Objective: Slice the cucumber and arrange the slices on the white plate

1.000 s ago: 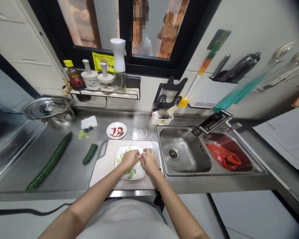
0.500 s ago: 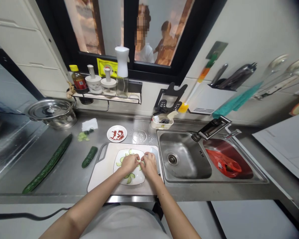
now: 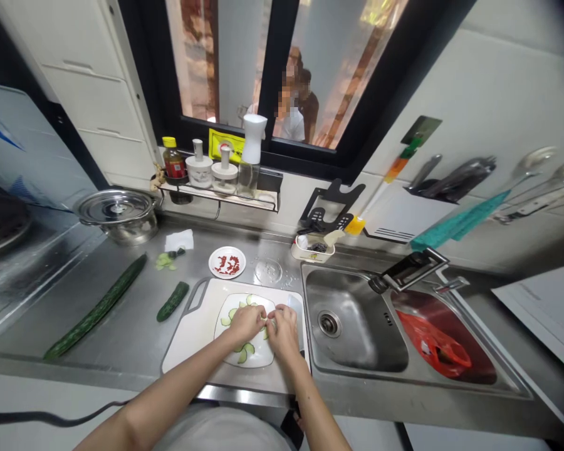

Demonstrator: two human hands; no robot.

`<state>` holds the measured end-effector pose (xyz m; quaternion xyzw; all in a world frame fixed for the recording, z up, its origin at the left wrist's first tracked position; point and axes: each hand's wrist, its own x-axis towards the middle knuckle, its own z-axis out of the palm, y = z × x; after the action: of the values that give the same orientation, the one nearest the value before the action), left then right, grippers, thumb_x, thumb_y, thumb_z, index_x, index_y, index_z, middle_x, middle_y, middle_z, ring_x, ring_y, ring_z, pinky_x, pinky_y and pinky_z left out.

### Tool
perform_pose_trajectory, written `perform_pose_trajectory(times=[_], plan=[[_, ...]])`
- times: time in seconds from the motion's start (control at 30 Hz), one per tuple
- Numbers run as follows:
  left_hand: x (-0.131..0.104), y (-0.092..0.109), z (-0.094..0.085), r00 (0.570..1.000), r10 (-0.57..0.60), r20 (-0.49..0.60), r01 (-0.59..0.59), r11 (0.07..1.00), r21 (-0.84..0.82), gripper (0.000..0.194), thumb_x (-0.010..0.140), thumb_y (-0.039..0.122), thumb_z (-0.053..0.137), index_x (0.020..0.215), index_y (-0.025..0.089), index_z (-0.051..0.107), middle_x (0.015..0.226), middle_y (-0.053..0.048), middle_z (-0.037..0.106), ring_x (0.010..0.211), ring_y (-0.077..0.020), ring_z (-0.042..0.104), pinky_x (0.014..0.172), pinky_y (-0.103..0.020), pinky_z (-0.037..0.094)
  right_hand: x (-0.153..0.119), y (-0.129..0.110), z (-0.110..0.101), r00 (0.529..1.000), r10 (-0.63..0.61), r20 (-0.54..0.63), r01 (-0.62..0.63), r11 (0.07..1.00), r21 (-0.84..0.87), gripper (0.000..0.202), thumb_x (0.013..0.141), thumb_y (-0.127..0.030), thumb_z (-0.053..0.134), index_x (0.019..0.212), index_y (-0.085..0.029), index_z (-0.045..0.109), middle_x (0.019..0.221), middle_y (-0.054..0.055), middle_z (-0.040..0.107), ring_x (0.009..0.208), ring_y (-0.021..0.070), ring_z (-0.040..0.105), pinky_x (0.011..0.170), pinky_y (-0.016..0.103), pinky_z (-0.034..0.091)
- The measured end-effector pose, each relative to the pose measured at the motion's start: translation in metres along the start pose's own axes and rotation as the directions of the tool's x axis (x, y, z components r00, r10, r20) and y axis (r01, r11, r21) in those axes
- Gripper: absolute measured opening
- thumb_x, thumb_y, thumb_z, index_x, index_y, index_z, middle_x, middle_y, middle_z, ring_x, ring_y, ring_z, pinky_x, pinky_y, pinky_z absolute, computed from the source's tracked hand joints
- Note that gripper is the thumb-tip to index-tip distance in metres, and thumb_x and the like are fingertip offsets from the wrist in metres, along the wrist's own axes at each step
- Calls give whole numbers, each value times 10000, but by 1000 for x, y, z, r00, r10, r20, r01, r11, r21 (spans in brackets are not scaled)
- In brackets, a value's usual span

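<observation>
Both of my hands meet over the right half of a white square plate (image 3: 262, 358), which lies on a pale cutting board (image 3: 183, 351). Cucumber slices (image 3: 247, 352) are spread along the plate's edge. My left hand (image 3: 248, 324) is pinched closed, and so is my right hand (image 3: 283, 326); their fingertips almost touch around pale green cucumber pieces, mostly hidden by the fingers. Beside my right hand, part of a knife blade (image 3: 295, 305) shows on the board.
Left of the board lie a short cucumber piece (image 3: 173, 302) and a long cucumber (image 3: 96, 308). Behind it stands a small plate of chopped red bits (image 3: 227, 262). A double sink (image 3: 357, 319) with a red plastic bag (image 3: 435, 344) is on the right. A lidded pot (image 3: 120, 216) stands back left.
The camera view has tilted and shifted, so the counter appears slightly lower. My hands stay pinched together over the same part of the plate. Beyond the window, the people have moved closer together.
</observation>
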<state>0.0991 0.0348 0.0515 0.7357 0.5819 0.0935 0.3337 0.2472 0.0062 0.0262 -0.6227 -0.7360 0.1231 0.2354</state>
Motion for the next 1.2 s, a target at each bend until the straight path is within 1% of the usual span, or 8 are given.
perform_pose_trajectory(times=[0.2,0.3,0.4,0.57,0.67,0.83,1.03,1.2], plan=[[9,-16,-7,997,1,-73,-12,989,-147,162,775,259,568,892,215,670,824,-16,702,784,-164,622,671,-234,381,-6,-4,-7,995,0,-101,10,996,94,125,848,-218,489,876,-211,610,1051,89,562,1036,253,474,910,394,392],[23,-38,-21,985,-16,-174,-29,968,-251,146,766,239,571,870,195,663,799,-8,696,741,-139,610,659,-214,383,-11,-5,-10,991,-4,-137,20,993,117,124,860,-241,488,853,-220,610,1021,80,576,1016,250,491,885,384,394],[42,-68,-39,947,-143,-287,51,951,-305,156,776,261,577,884,187,663,801,-11,696,726,-138,607,649,-208,386,-14,-8,-10,988,-6,-154,27,990,137,134,872,-260,489,844,-222,614,995,77,585,1001,248,501,870,378,394],[73,-114,-63,860,-329,-391,269,942,-203,208,820,295,569,980,211,673,912,-42,715,784,-163,629,651,-217,389,-18,-13,-10,988,18,-154,6,988,154,133,877,-262,490,832,-235,612,957,65,594,976,246,520,839,370,398],[83,-128,-70,856,-322,-404,330,942,-53,235,860,287,513,1012,241,686,1008,-67,713,863,-191,643,711,-243,411,-19,-16,-12,990,19,-142,4,987,161,136,878,-253,484,834,-240,611,955,58,600,977,244,523,845,373,395],[96,-129,-78,875,-267,-405,310,950,45,305,841,218,499,1075,260,689,1089,-83,686,983,-219,616,839,-296,406,-20,-17,-13,992,18,-122,3,987,163,143,877,-250,475,845,-240,613,950,54,601,958,239,531,855,382,395],[107,-118,-86,926,-149,-346,208,968,139,294,861,248,474,1007,267,728,1036,-97,666,987,-228,588,832,-304,377,-19,-18,-12,993,35,-111,-15,984,179,130,861,-225,482,840,-242,609,962,53,596,964,238,523,841,372,407],[113,-116,-90,944,-114,-310,160,979,128,256,838,251,517,967,257,739,969,-86,674,967,-207,573,814,-276,362,-18,-17,-14,993,32,-111,-11,983,182,126,866,-231,487,839,-240,610,953,49,596,957,231,523,835,360,410]])
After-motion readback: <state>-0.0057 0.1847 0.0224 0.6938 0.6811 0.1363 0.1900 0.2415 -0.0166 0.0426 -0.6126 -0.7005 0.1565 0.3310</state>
